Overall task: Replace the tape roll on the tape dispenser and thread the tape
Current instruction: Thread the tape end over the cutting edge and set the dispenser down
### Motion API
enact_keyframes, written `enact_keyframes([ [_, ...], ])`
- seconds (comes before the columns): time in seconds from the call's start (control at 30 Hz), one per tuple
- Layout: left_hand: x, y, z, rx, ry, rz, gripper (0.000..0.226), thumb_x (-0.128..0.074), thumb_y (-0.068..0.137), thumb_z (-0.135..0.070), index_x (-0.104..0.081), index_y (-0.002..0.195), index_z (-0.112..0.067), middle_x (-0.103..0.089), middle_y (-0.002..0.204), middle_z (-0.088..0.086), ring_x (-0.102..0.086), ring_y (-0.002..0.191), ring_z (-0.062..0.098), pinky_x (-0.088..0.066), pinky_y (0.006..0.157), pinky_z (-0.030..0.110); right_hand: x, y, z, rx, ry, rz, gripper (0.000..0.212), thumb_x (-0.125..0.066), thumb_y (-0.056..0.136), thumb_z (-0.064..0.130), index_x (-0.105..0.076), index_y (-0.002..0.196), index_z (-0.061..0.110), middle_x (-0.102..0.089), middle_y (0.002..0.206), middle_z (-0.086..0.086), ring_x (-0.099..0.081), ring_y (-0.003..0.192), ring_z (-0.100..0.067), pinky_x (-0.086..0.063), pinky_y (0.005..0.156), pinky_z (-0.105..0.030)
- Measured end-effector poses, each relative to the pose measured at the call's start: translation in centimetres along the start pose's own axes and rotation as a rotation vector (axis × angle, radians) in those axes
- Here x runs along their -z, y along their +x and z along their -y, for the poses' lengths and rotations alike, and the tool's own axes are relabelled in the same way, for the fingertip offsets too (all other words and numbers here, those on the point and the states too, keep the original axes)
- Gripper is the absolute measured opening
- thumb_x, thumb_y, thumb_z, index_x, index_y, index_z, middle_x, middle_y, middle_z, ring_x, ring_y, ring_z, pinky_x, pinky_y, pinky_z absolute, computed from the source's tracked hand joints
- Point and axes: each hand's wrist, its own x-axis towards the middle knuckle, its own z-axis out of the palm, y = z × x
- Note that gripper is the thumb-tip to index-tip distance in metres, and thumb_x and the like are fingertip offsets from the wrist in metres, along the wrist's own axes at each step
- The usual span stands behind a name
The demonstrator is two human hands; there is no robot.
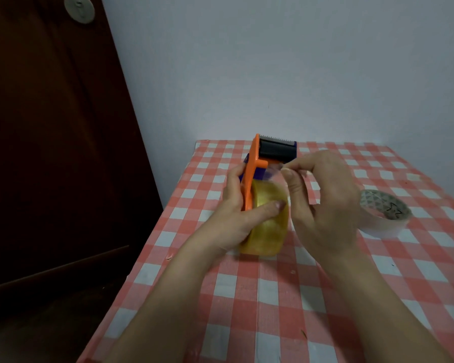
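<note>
Both forearms come in from bottom edge, bare, no sleeves. Left hand (237, 205) is curled in a grip, thumb (266, 208) laid flat & pointing right, fingers wrapped round the far side. Right hand (323, 203) is higher, back of hand to camera, thumb & index tip pinched together at its upper left, other fingers loosely bent.

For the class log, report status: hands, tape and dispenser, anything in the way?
Left hand grips orange dispenser, thumb on yellow roll. Right hand pinches clear tape end below black roller. Spare roll lies right, clear of work.
</note>
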Motion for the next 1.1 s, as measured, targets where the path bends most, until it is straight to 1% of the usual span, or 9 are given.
enact_keyframes([
  [0.2, -0.3, -0.3, -0.4, -0.012, 0.055, 0.093, 0.093, -0.074, 0.076, -0.046, -0.014, 0.147, -0.053, -0.047, 0.144, -0.005, -0.055, 0.129, 0.022, -0.054, 0.103, 0.041, -0.1, -0.4, 0.0, -0.018, -0.012, -0.070, 0.011, -0.056, 0.092, 0.002, -0.065, 0.086, -0.002, -0.068, 0.086, -0.012, -0.060, 0.083, -0.024, -0.044, 0.077, -0.027],
  [0.3, -0.2, -0.3, -0.4, -0.025, 0.093, 0.120, 0.101, -0.081, 0.067, -0.049, -0.014, 0.142, -0.062, -0.045, 0.148, -0.001, -0.057, 0.128, 0.030, -0.057, 0.100, 0.045, -0.2, -0.5, 0.1, -0.098, 0.030, -0.109, 0.015, -0.052, 0.095, 0.006, -0.063, 0.087, -0.001, -0.066, 0.082, -0.011, -0.061, 0.074, -0.028, -0.048, 0.068, -0.036],
  [0.4, -0.5, -0.5, -0.4, -0.005, 0.079, 0.152, 0.105, -0.083, 0.061, -0.043, -0.014, 0.134, -0.072, -0.045, 0.147, 0.003, -0.060, 0.124, 0.035, -0.060, 0.095, 0.046, 0.2, -0.2, -0.1, -0.183, 0.050, -0.144, 0.014, -0.053, 0.096, 0.007, -0.061, 0.088, 0.000, -0.063, 0.078, -0.011, -0.059, 0.069, -0.027, -0.048, 0.062, -0.044],
  [0.5, -0.4, -0.5, -0.1, -0.021, 0.084, 0.108, 0.105, -0.083, 0.063, -0.042, -0.014, 0.138, -0.066, -0.047, 0.145, 0.000, -0.061, 0.123, 0.029, -0.061, 0.093, 0.040, 0.3, 0.1, -0.1, -0.167, 0.072, -0.119, 0.011, -0.055, 0.096, 0.007, -0.062, 0.089, 0.002, -0.061, 0.080, -0.003, -0.058, 0.071, -0.020, -0.049, 0.064, -0.038],
  [0.6, -0.4, -0.5, -0.2, -0.010, 0.024, 0.071, 0.093, -0.081, 0.078, -0.036, -0.019, 0.144, -0.058, -0.050, 0.142, -0.005, -0.060, 0.123, 0.023, -0.059, 0.096, 0.042, 0.3, 0.1, 0.1, -0.119, 0.078, -0.099, 0.012, -0.055, 0.095, 0.010, -0.063, 0.090, 0.001, -0.058, 0.083, 0.004, -0.058, 0.072, -0.017, -0.048, 0.065, -0.032],
  [0.73, -0.7, -0.4, -0.8, 0.000, -0.047, -0.030, 0.076, -0.070, 0.082, -0.054, -0.033, 0.147, -0.045, -0.054, 0.135, -0.015, -0.057, 0.127, 0.015, -0.049, 0.110, 0.045, 0.3, 0.2, 0.1, -0.057, 0.084, -0.084, 0.014, -0.055, 0.096, 0.011, -0.063, 0.091, 0.001, -0.059, 0.080, 0.002, -0.064, 0.069, -0.028, -0.049, 0.065, -0.037],
  [0.83, -0.9, -0.5, -1.3, 0.000, -0.050, -0.047, 0.074, -0.065, 0.080, -0.060, -0.036, 0.146, -0.044, -0.054, 0.132, -0.019, -0.055, 0.125, 0.009, -0.046, 0.111, 0.042, 0.3, 0.2, 0.3, -0.070, 0.077, -0.088, 0.015, -0.055, 0.094, 0.011, -0.065, 0.089, 0.000, -0.059, 0.080, 0.003, -0.063, 0.068, -0.027, -0.049, 0.064, -0.040],
  [0.93, -0.9, -0.7, -1.4, 0.002, -0.048, -0.041, 0.073, -0.064, 0.078, -0.058, -0.038, 0.145, -0.045, -0.053, 0.136, -0.016, -0.055, 0.127, 0.013, -0.046, 0.112, 0.048, 0.5, 0.3, 0.2, -0.117, 0.084, -0.101, 0.016, -0.056, 0.094, 0.012, -0.066, 0.087, 0.001, -0.058, 0.080, 0.005, -0.060, 0.069, -0.022, -0.049, 0.065, -0.041],
  [1.1, -0.9, -0.8, -1.5, -0.006, -0.067, -0.058, 0.071, -0.068, 0.078, -0.052, -0.040, 0.142, -0.043, -0.057, 0.128, -0.019, -0.059, 0.122, 0.008, -0.046, 0.112, 0.046, 0.6, 0.4, 0.1, -0.177, 0.034, -0.124, 0.016, -0.057, 0.092, 0.013, -0.065, 0.082, 0.003, -0.056, 0.076, 0.006, -0.053, 0.069, -0.014, -0.043, 0.067, -0.023],
])
